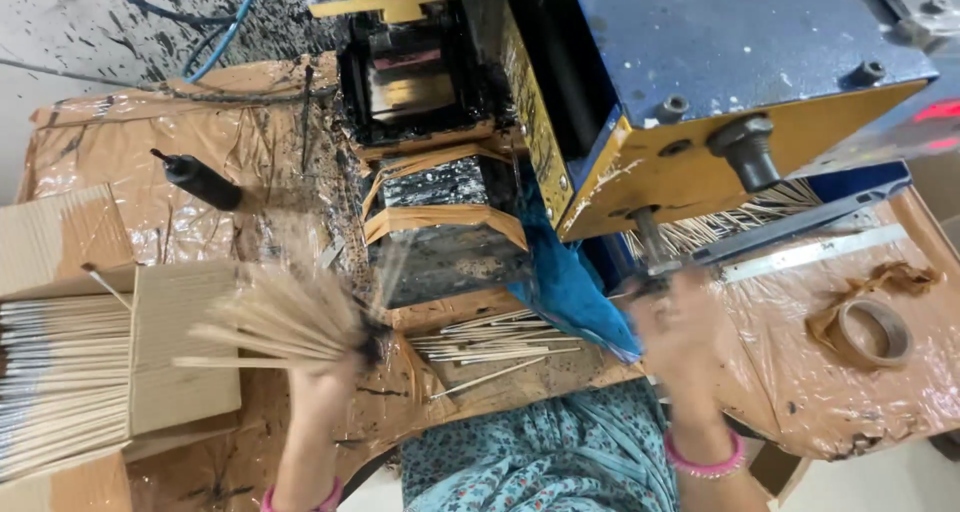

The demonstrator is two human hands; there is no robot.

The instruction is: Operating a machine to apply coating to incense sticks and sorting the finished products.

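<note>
- Both hands are up over the table, well apart from each other: the left hand [335, 367] is closed tight around one end of a bundle of thin sticks [275, 322], which fans out to the person's left.
- Gripping the bundle at one end seems meant to keep the sticks together while their free ends spread; they are blurred with motion.
- Free ends of the bundle hang over a cardboard box [180, 347] at the left edge of the table, where many more sticks [55, 382] lie packed side by side.
- At the other side, the right hand [680, 327] is raised near the blue and yellow machine [700, 102]; it is too blurred to tell whether its fingers are open or closed, or whether it holds anything.
- Between the hands, a small heap of loose sticks [490, 342] lies just below the machine's black, stained middle part [445, 222].
- More sticks [720, 227] rest in a tray under the machine, close to the right hand.
- Further out, a roll of brown tape [872, 332] lies on the plastic-covered table [150, 192] at the right, and a black bottle [200, 180] at the left.
</note>
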